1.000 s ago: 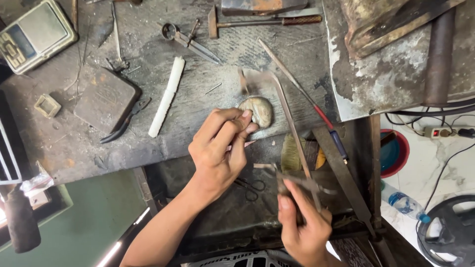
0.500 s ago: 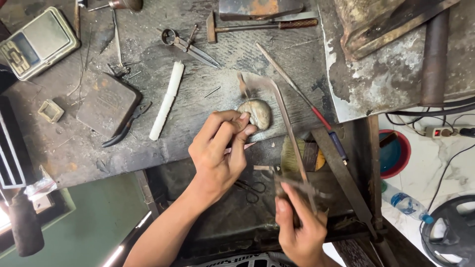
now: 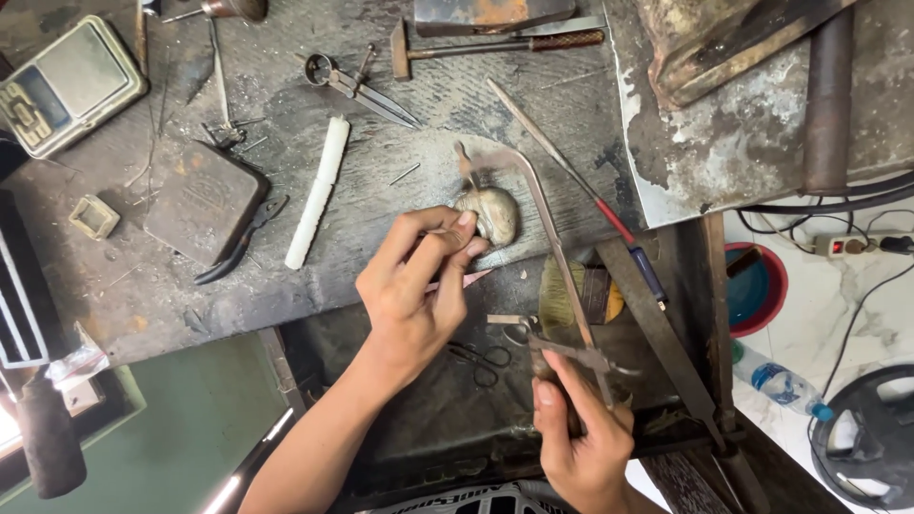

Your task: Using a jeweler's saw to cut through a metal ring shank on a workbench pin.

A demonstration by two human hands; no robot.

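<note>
My left hand (image 3: 419, 286) is pinched on a small piece, too small to make out, which it presses against the worn rounded bench peg (image 3: 495, 214) at the bench edge. A thin pinkish tip (image 3: 468, 279) sticks out under its fingers. My right hand (image 3: 581, 438) grips the handle of a jeweller's saw frame (image 3: 547, 224). The frame runs up and to the left, and its far end (image 3: 465, 152) arches over the peg, just beyond my left fingertips.
On the grimy bench lie a white stick (image 3: 319, 190), dark pliers (image 3: 238, 243), a flat dark metal block (image 3: 200, 200), a digital scale (image 3: 67, 86), dividers (image 3: 357, 86), a small hammer (image 3: 495, 43) and a red-handled file (image 3: 590, 190). Small scissors (image 3: 481, 357) rest in the tray below. Cables and a power strip (image 3: 857, 243) are on the floor at right.
Hardly anything: both hands keep their grips at the peg, and the view has drifted slightly.
</note>
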